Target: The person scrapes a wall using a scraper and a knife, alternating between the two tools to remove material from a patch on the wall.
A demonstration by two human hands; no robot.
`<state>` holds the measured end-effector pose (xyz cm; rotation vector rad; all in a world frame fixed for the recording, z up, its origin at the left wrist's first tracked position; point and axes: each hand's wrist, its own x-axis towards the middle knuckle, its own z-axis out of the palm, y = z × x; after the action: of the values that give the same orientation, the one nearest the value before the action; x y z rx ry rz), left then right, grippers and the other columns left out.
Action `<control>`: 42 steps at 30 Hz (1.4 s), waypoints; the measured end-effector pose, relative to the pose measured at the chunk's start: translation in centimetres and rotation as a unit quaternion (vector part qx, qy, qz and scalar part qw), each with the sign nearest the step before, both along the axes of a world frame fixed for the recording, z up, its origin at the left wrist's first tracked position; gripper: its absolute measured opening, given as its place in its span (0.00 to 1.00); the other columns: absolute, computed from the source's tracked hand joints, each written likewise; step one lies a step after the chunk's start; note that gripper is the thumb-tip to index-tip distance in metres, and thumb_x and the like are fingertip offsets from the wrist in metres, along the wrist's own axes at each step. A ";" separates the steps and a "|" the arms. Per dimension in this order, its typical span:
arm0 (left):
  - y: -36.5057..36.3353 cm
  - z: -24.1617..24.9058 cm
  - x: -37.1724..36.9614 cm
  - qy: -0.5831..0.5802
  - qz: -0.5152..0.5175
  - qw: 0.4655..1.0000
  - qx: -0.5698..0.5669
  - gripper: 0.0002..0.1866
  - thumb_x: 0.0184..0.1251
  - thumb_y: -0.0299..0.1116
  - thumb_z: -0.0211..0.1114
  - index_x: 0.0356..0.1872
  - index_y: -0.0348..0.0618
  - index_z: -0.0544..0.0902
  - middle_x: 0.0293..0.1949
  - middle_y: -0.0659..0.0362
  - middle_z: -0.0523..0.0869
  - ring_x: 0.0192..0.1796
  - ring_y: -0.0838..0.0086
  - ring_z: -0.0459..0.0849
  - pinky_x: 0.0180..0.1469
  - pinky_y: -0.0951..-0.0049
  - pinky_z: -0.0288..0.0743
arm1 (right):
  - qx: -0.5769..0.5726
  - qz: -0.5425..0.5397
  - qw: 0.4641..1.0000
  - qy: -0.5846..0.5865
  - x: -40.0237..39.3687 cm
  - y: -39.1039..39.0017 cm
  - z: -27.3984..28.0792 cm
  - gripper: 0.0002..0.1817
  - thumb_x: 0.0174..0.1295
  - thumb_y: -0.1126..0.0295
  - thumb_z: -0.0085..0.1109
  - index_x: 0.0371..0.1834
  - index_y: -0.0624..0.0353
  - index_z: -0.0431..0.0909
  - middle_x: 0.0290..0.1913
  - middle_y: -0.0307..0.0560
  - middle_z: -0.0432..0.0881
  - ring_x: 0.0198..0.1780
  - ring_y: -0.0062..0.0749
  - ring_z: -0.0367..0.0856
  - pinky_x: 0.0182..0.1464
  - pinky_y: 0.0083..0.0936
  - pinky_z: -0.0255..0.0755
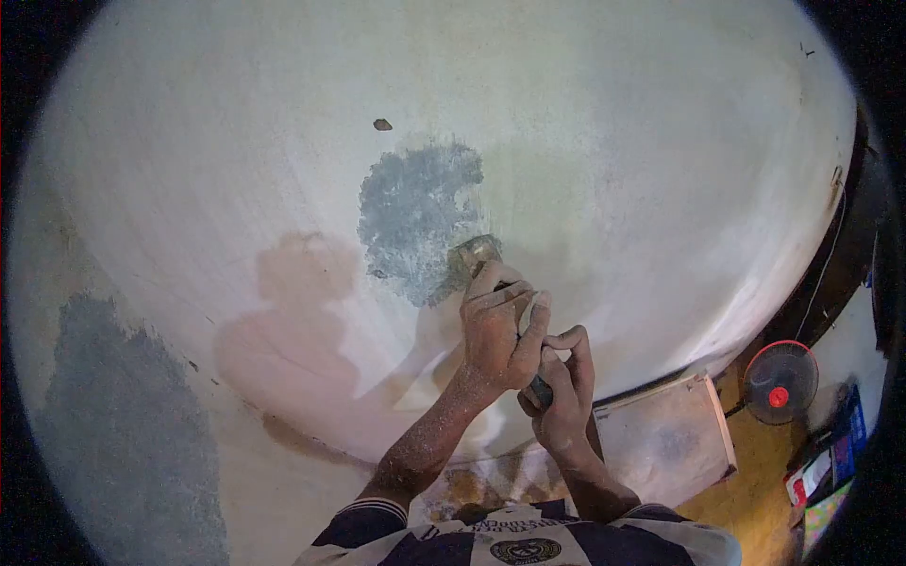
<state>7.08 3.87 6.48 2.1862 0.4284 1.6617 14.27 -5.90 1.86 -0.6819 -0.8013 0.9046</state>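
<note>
My left hand [495, 325] is closed around the front of a dusty scraper [479, 251], close behind its working end. That end meets the wall [661, 189] at the lower right edge of a rough grey patch [415, 212]. Behind and lower, my right hand [562, 396] grips the dark rear of the handle, its thumb and forefinger bent near my left thumb. Both hands and forearms are coated with pale dust. My fingers cover most of the tool, so its full shape is hidden.
Another grey patch [123, 424] spreads over the lower left wall. Above the central patch is a small dark chip mark [382, 124]. A pale board-like box [670, 439] stands at lower right, beside a fan with a red hub [779, 396]. Colourful packages [830, 462] lie at far right.
</note>
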 end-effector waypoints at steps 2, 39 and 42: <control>-0.3 -0.9 -0.1 -0.001 -0.006 1.000 -0.021 0.12 0.59 0.30 0.61 0.22 0.31 0.80 0.27 0.46 0.76 0.35 0.53 0.75 0.43 0.54 0.68 | -0.020 -0.016 1.000 -0.007 -0.5 0.0 -0.7 0.05 0.75 0.67 0.47 0.46 0.53 0.63 0.19 0.31 0.68 0.15 0.11 0.58 0.16 0.16 0.50; 0.7 1.5 0.0 -0.018 -0.040 0.998 -0.046 0.09 0.65 0.30 0.58 0.29 0.34 0.75 0.24 0.53 0.74 0.28 0.65 0.74 0.38 0.62 0.69 | -0.012 -0.021 0.999 -0.040 -0.7 0.4 2.2 0.03 0.74 0.69 0.44 0.46 0.50 0.62 0.23 0.32 0.70 0.17 0.10 0.58 0.16 0.14 0.50; 1.5 0.4 -0.1 -0.029 -0.013 0.999 -0.002 0.12 0.60 0.30 0.62 0.22 0.30 0.79 0.29 0.45 0.77 0.35 0.55 0.76 0.38 0.56 0.68 | -0.027 -0.007 0.999 -0.032 -0.6 1.0 0.8 0.04 0.74 0.69 0.45 0.47 0.50 0.62 0.25 0.33 0.71 0.18 0.10 0.59 0.17 0.14 0.50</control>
<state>6.99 5.38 6.93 2.1260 0.3841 1.7039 13.65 -4.89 2.61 -0.7665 -0.8310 0.8985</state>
